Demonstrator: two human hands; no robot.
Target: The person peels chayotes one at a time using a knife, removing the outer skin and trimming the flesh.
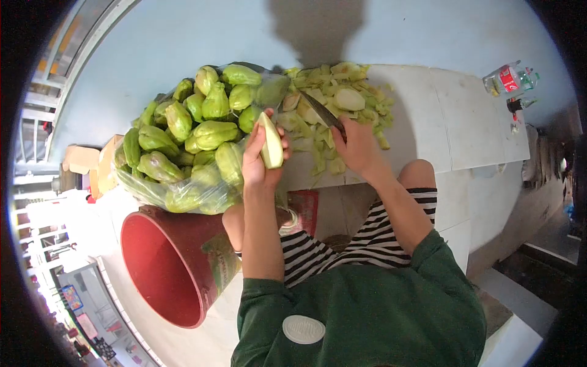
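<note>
My left hand (254,160) is closed around a pale, peeled chayote (270,144), held upright near the tiled ledge's front edge. In my right hand (358,145) is a dark-bladed knife (320,110), its blade pointing up and left over the peelings, apart from the chayote. A heap of green peelings (373,116) lies on the ledge, with a pale peeled chayote (350,99) among it. Left of my left hand, a clear plastic bag (153,194) is full of unpeeled green chayotes (215,134). The knife handle is mostly hidden by my fingers.
A red bucket (165,263) lies tilted at my left, below the bag. On the white tiled ledge (428,116), a plastic bottle with a red label (509,79) and a small dark bottle (518,104) are at the far right. A cardboard box (105,168) sits left of the bag.
</note>
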